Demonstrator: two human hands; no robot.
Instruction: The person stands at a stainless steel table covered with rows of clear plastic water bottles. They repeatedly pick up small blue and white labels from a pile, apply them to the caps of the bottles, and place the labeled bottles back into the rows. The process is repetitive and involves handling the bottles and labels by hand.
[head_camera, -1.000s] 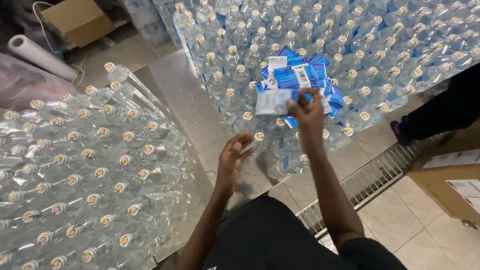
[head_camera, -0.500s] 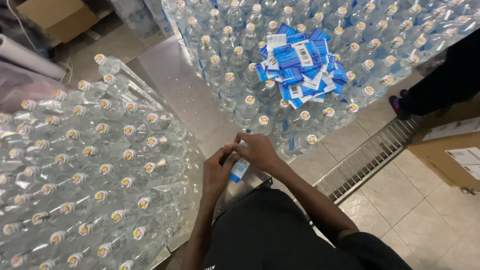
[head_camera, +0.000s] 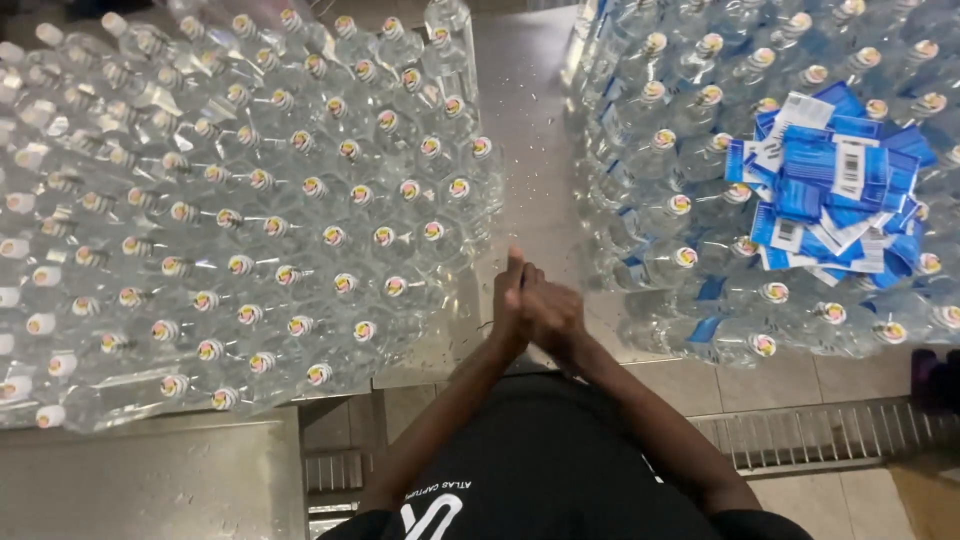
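Nearest us, a floor drain grate runs below the black shirt. Our hands are pressed together, left hand against right hand, over the steel tabletop; we cannot tell whether anything is held between them. Left of them stands a block of clear capped bottles. Right of them stands a second block of bottles, and on its caps lies a loose pile of blue and white labels, well apart from the hands.
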